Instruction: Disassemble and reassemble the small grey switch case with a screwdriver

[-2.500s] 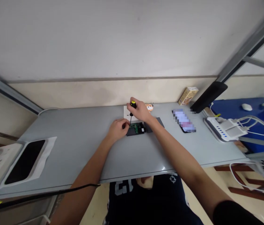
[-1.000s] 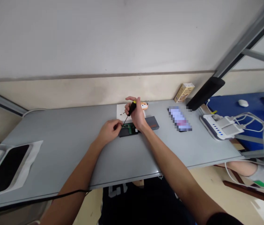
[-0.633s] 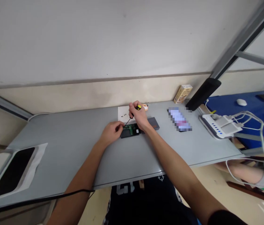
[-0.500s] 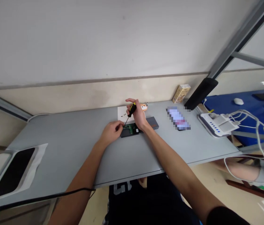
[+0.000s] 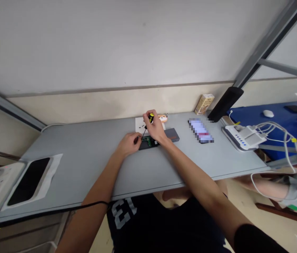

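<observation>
My right hand (image 5: 156, 129) is closed round the black and yellow handle of a screwdriver (image 5: 151, 118). The thin shaft slants down to a green circuit board (image 5: 147, 141) in an open dark casing (image 5: 145, 147). My left hand (image 5: 129, 144) rests at the casing's left end, thumb and finger pinched together close to the screwdriver's tip. Whatever those fingertips hold, if anything, is too small to see. A grey box-shaped part (image 5: 172, 134) lies just right of the casing, partly behind my right wrist. Several small dark pieces lie on a white paper (image 5: 139, 121) behind the board.
An orange and white item (image 5: 162, 118) lies by the paper. To the right are a phone (image 5: 201, 130), a small carton (image 5: 204, 104), a black padded post (image 5: 226, 103) and a power strip (image 5: 240, 138) with cables. A dark tablet-like slab (image 5: 30, 181) lies left. Another person's arm (image 5: 261, 186) shows lower right.
My right hand's raised finger has come down against the screwdriver handle, and the handle stands more upright. My left hand stays at the board's left end. The whole view has shifted slightly.
</observation>
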Tool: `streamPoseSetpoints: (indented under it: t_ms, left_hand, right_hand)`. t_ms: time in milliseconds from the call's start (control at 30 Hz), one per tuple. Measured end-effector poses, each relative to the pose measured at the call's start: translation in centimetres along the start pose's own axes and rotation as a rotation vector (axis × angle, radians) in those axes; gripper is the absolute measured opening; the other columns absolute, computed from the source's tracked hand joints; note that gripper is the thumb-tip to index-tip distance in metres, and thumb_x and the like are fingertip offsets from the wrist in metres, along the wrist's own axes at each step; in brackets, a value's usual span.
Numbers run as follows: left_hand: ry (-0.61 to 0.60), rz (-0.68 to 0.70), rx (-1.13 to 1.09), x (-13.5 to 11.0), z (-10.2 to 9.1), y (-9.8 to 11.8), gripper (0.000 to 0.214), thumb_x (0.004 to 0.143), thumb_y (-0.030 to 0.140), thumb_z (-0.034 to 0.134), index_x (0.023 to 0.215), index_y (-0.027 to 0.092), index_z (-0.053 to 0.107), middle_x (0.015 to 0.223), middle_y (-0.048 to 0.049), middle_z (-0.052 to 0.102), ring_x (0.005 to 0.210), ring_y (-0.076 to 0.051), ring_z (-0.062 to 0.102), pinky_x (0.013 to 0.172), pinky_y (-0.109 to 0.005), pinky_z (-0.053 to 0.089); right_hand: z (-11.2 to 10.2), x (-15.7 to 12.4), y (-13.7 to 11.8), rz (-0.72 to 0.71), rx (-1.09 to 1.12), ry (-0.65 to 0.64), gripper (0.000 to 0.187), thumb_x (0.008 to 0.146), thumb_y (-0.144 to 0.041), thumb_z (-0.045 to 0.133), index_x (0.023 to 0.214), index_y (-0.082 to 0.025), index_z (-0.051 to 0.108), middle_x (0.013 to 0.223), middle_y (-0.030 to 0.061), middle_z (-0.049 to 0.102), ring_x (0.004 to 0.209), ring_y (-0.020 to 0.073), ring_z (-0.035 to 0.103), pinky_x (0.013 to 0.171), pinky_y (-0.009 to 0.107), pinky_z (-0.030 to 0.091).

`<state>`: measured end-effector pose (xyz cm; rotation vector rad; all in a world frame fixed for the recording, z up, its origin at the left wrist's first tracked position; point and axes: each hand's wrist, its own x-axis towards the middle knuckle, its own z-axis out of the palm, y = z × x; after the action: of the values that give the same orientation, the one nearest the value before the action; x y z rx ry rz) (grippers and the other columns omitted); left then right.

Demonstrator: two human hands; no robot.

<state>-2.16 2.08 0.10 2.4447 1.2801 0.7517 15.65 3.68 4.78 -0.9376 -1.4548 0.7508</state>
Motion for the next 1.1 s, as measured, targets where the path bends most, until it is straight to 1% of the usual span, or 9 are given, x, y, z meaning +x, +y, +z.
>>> streamPoseSetpoints:
  t_ms: [100, 200, 333, 400, 467, 633, 833, 967, 1100]
  left_hand:
    - [-0.023, -0.013, -0.012, -0.2, -0.8, 0.1, 0.022, 0.097, 0.029, 0.05, 0.092, 0.02, 0.069, 0.083, -0.0039, 0.067, 0.075, -0.019, 0.059, 0.076, -0.033, 0.046]
    - [-0.103, -0.11, -0.096, -0.6, -2.1, 0.1, 0.029, 0.096, 0.046, 0.059, 0.106, 0.023, 0.073, 0.091, -0.003, 0.066, 0.076, -0.018, 0.058, 0.073, -0.031, 0.048]
    - [-0.202, -0.181, -0.179, -1.3, -3.6, 0.0, 0.062, 0.076, 0.058, 0.08, 0.129, 0.029, 0.069, 0.108, -0.0041, 0.062, 0.083, -0.018, 0.059, 0.074, -0.03, 0.051]
    - [-0.235, -0.185, -0.195, -1.4, -3.8, -0.1, 0.068, 0.072, 0.058, 0.083, 0.132, 0.03, 0.067, 0.103, -0.0029, 0.061, 0.08, -0.018, 0.06, 0.071, -0.029, 0.051]
    - [-0.243, -0.219, -0.205, -1.4, -3.7, -0.2, 0.067, 0.07, 0.057, 0.083, 0.13, 0.03, 0.068, 0.092, -0.0009, 0.059, 0.075, -0.017, 0.059, 0.066, -0.028, 0.049]
    - [-0.233, -0.31, -0.249, -1.6, -3.4, -0.8, 0.069, 0.07, 0.057, 0.083, 0.133, 0.031, 0.067, 0.088, 0.0, 0.059, 0.065, -0.015, 0.058, 0.058, -0.025, 0.047]
    - [-0.198, -0.322, -0.176, -2.1, -3.4, -0.7, 0.071, 0.072, 0.059, 0.082, 0.137, 0.034, 0.066, 0.098, -0.0019, 0.063, 0.072, -0.017, 0.061, 0.064, -0.027, 0.05]
    - [-0.16, -0.3, -0.145, -1.9, -2.5, -0.3, 0.07, 0.073, 0.058, 0.082, 0.137, 0.033, 0.067, 0.098, -0.0028, 0.065, 0.075, -0.019, 0.061, 0.067, -0.029, 0.05]
    - [-0.108, -0.267, -0.14, -1.6, -1.3, -0.1, 0.072, 0.071, 0.056, 0.083, 0.136, 0.031, 0.068, 0.094, -0.003, 0.067, 0.08, -0.022, 0.062, 0.069, -0.031, 0.05]
  right_hand:
    - [-2.0, 0.9, -3.1, -0.195, -0.054, -0.254, 0.025, 0.105, -0.046, 0.044, 0.115, -0.024, 0.053, 0.1, 0.0026, 0.062, 0.084, 0.0155, 0.059, 0.079, 0.03, 0.047]
    - [-6.1, 2.0, -5.6, -0.343, -0.387, -0.428, 0.025, 0.105, -0.034, 0.045, 0.118, -0.025, 0.063, 0.115, 0.0051, 0.067, 0.083, 0.0163, 0.058, 0.079, 0.032, 0.042]
    - [-11.6, 2.1, -5.2, -0.226, -0.85, -0.693, 0.038, 0.093, -0.043, 0.066, 0.127, -0.027, 0.067, 0.126, 0.008, 0.067, 0.084, 0.0208, 0.063, 0.075, 0.032, 0.04]
    - [-13.3, 1.4, -3.9, -0.108, -0.983, -0.852, 0.064, 0.08, -0.052, 0.079, 0.137, -0.028, 0.062, 0.142, 0.01, 0.061, 0.089, 0.0246, 0.066, 0.073, 0.033, 0.04]
    - [-14.1, 0.4, -2.7, -0.043, -1.006, -0.94, 0.066, 0.083, -0.05, 0.077, 0.143, -0.031, 0.058, 0.145, 0.0081, 0.06, 0.093, 0.0263, 0.068, 0.071, 0.032, 0.041]
    - [-13.9, -0.4, -1.6, 0.039, -0.951, -0.953, 0.065, 0.084, -0.043, 0.074, 0.146, -0.03, 0.056, 0.138, 0.0094, 0.066, 0.102, 0.0277, 0.069, 0.076, 0.034, 0.046]
    - [-12.7, 1.5, -1.8, 0.134, -0.883, -0.965, 0.06, 0.087, -0.05, 0.069, 0.141, -0.026, 0.064, 0.131, 0.0111, 0.072, 0.109, 0.0307, 0.069, 0.084, 0.037, 0.048]
    - [-11.3, 1.7, -1.9, 0.134, -0.835, -0.972, 0.052, 0.087, -0.052, 0.069, 0.134, -0.029, 0.069, 0.12, 0.008, 0.076, 0.099, 0.0271, 0.07, 0.078, 0.034, 0.047]
    - [-9.8, 0.5, -2.3, 0.068, -0.866, -0.981, 0.056, 0.075, -0.048, 0.083, 0.126, -0.028, 0.071, 0.107, 0.0076, 0.078, 0.089, 0.0274, 0.069, 0.071, 0.033, 0.044]
